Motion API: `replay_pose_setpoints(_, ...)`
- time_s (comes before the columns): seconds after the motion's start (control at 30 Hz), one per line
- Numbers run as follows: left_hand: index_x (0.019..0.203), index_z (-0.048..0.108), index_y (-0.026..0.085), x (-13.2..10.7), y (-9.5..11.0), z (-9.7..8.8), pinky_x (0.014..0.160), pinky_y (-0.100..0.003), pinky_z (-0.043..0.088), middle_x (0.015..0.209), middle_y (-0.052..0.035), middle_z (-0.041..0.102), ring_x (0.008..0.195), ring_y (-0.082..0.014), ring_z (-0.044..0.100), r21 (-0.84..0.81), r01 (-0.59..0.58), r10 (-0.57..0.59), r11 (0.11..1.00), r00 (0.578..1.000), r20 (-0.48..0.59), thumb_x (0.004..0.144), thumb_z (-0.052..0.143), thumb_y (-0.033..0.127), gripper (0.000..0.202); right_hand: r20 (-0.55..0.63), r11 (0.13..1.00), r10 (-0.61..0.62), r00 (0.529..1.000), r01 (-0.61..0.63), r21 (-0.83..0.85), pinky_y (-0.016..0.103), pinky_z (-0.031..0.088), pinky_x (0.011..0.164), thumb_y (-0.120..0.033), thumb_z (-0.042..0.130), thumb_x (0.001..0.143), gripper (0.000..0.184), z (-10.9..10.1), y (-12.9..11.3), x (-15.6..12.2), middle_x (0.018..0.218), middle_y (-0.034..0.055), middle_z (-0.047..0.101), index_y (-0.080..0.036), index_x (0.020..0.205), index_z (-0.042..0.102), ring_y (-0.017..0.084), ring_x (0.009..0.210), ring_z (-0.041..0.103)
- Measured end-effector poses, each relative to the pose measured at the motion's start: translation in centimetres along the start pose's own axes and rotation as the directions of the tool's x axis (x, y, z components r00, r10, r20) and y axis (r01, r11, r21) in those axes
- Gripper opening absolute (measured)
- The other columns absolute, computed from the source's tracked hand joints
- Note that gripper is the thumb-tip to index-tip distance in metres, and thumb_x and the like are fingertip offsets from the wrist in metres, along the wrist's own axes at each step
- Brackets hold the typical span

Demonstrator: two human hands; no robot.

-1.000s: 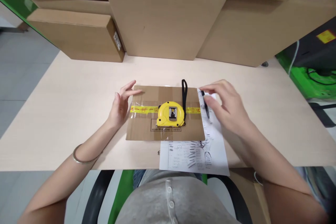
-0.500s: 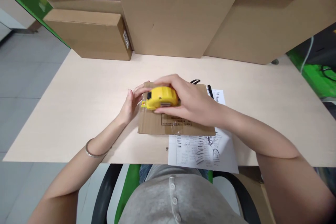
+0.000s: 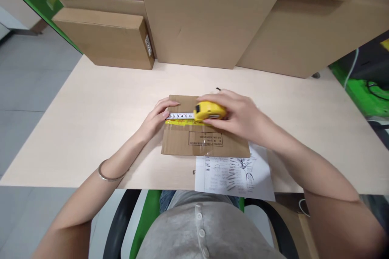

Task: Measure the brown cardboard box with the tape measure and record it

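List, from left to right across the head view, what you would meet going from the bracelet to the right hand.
Bracelet, left hand, white tape strip, yellow tape case, right hand.

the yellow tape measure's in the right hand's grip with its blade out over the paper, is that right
Not the paper: the head view shows the blade out over the box. The yellow tape measure is in the grip of the right hand.

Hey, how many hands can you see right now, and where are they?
2. The left hand is at the left edge of the cardboard box, thumb by the end of the tape blade; the right hand grips the yellow tape measure over the box.
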State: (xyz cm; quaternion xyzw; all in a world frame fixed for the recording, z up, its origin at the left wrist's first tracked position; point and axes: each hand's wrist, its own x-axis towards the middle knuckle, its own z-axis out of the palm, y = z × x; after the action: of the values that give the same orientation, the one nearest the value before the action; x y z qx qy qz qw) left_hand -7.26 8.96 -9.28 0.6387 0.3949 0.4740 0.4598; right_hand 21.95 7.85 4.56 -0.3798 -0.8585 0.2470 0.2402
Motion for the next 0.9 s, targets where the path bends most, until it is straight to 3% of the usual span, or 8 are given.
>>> replay_pose_setpoints(0.1,0.124,0.075,0.034,0.1,-0.5,-0.3,0.13,-0.054,0.026,0.142,-0.006,0.064,0.146,-0.0351,0.045,0.006,0.011,-0.011,1.0,1.0,0.011,0.091,0.063,0.068,0.049,-0.086,0.987,0.153,0.984,-0.156,-0.027,0.039,0.055,0.083,-0.035,0.076,0.092,0.036,-3.1,2.2,-4.1,0.114,0.0046,0.073,-0.032,0.127,0.072,0.025,0.099,0.068)
replay_pose_setpoints(0.2,0.126,0.074,0.034,0.1,-0.6,-0.4,0.127,-0.054,0.031,0.139,-0.0068,0.064,0.143,-0.0352,0.047,-0.008,0.007,-0.007,1.0,1.0,0.025,0.09,0.065,0.066,0.049,-0.149,0.96,0.28,0.949,-0.274,0.058,0.041,0.056,0.085,-0.038,0.081,0.088,0.04,-5.1,4.3,-7.7,0.124,0.0025,0.072,-0.037,0.127,0.072,0.026,0.106,0.069)
replay_pose_setpoints(0.4,0.126,0.075,0.035,0.0,-0.1,-0.5,0.123,-0.052,0.036,0.134,-0.0064,0.065,0.138,-0.0335,0.052,0.003,0.003,-0.003,1.0,1.0,0.015,0.093,0.066,0.059,0.042,-0.172,0.94,0.339,0.925,-0.324,0.111,0.046,0.057,0.092,-0.043,0.083,0.086,0.041,-4.5,5.9,-9.8,0.129,0.0033,0.072,-0.036,0.125,0.073,0.028,0.111,0.069)
replay_pose_setpoints(0.53,0.125,0.075,0.035,0.0,0.1,-0.5,0.122,-0.052,0.038,0.133,-0.0061,0.066,0.136,-0.0327,0.054,0.003,-0.005,0.005,1.0,1.0,0.014,0.093,0.066,0.057,0.039,-0.199,0.894,0.442,0.875,-0.411,0.178,0.048,0.058,0.094,-0.045,0.087,0.081,0.06,-4.4,6.0,-9.8,0.13,0.0049,0.072,-0.034,0.136,0.068,0.029,0.109,0.07)
replay_pose_setpoints(0.6,0.124,0.076,0.036,0.0,0.2,-0.5,0.124,-0.053,0.036,0.134,-0.0054,0.066,0.138,-0.0326,0.052,-0.011,-0.001,0.002,1.0,1.0,0.017,0.094,0.066,0.055,0.038,-0.179,0.877,0.473,0.863,-0.44,0.194,0.046,0.059,0.087,-0.049,0.088,0.079,0.054,-4.9,5.9,-9.6,0.12,0.0055,0.074,-0.032,0.127,0.07,0.028,0.102,0.071)
replay_pose_setpoints(0.67,0.125,0.076,0.037,0.0,0.2,-0.5,0.127,-0.052,0.03,0.137,-0.0043,0.066,0.142,-0.0324,0.049,-0.019,-0.005,0.005,1.0,1.0,0.021,0.094,0.067,0.054,0.037,-0.139,0.895,0.438,0.888,-0.416,0.161,0.042,0.058,0.077,-0.053,0.085,0.081,0.041,-5.4,5.4,-8.7,0.108,0.0055,0.073,-0.029,0.111,0.07,0.026,0.093,0.069)
replay_pose_setpoints(0.73,0.129,0.076,0.037,0.0,0.1,-0.6,0.13,-0.051,0.025,0.142,-0.0037,0.065,0.147,-0.0319,0.046,-0.024,-0.01,0.011,1.0,1.0,0.024,0.095,0.066,0.054,0.039,-0.071,0.926,0.37,0.927,-0.36,0.115,0.038,0.055,0.069,-0.057,0.079,0.086,0.039,-5.4,4.5,-6.9,0.102,0.0057,0.072,-0.027,0.107,0.064,0.024,0.085,0.067)
replay_pose_setpoints(0.9,0.134,0.074,0.032,0.0,0.2,-0.2,0.133,-0.05,0.023,0.15,-0.0041,0.064,0.151,-0.0312,0.045,-0.041,-0.03,0.029,0.999,1.0,-0.009,0.099,0.058,0.055,0.045,0.163,0.986,0.155,0.974,-0.162,0.03,0.036,0.05,0.072,-0.057,0.066,0.095,0.042,-1.9,1.4,0.3,0.108,0.0086,0.074,-0.023,0.116,0.053,0.025,0.086,0.068)
